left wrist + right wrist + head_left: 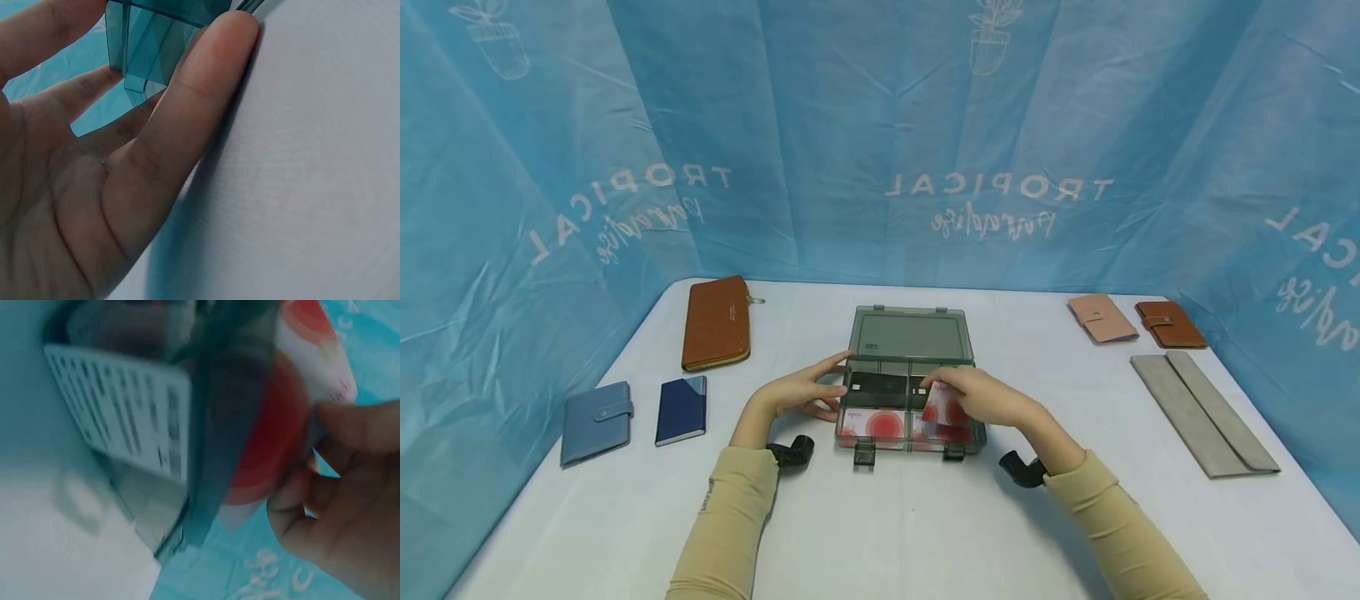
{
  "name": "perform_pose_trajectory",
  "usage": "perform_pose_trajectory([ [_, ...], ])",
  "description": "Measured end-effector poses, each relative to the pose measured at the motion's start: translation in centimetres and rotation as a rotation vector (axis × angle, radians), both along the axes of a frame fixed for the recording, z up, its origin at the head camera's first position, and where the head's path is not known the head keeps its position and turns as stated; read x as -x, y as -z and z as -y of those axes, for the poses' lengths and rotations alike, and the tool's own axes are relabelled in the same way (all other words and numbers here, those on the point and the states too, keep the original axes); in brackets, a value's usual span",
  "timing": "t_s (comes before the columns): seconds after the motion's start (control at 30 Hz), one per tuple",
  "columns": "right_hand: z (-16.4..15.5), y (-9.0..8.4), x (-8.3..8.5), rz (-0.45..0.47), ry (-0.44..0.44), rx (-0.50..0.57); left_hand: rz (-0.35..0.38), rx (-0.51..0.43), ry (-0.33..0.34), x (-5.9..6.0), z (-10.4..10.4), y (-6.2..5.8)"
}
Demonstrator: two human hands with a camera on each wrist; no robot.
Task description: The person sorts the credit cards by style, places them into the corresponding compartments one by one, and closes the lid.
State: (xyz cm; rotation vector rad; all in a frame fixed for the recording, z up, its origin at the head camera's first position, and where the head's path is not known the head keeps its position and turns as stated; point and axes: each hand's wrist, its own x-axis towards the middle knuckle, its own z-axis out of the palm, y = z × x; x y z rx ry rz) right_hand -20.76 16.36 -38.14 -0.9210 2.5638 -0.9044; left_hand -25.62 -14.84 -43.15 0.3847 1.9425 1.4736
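Note:
A see-through green divided box (910, 323) lies on the table with its lid folded back. Black cards (880, 385) fill its rear compartments, and red-and-white cards (871, 423) lie in the front ones. My right hand (992, 397) pinches a red-and-white card (943, 406) by its edge, tilted over the front right compartment. In the right wrist view, that card (278, 425) shows beyond the box wall, between thumb and fingers. At the box's left side, my left hand (801, 390) rests its spread fingers. Seen from the left wrist, the thumb (194, 94) lies along the box near the tabletop.
To the left lie a brown zip wallet (717, 323), a light blue snap wallet (595, 423) and a navy notebook (681, 410). On the right are a pink card holder (1102, 318), a brown one (1171, 324) and a long grey sleeve (1204, 413). A blue curtain (850, 125) hangs behind the table.

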Motion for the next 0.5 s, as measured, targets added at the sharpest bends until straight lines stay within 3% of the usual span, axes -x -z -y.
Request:
perform_pose_trajectory([
  [0.13,1.1,0.6,-0.3,-0.111,-0.058,-0.165,-0.005,0.005,-0.002,0.0,0.0,0.0],
  [0.33,1.8,1.2,-0.5,-0.306,-0.007,-0.291,-0.006,0.004,0.004,0.1,0.0,0.0],
  [0.5,1.7,1.0,-0.9,-0.285,0.012,-0.305,-0.004,0.003,-0.001,0.0,0.0,0.1],
])
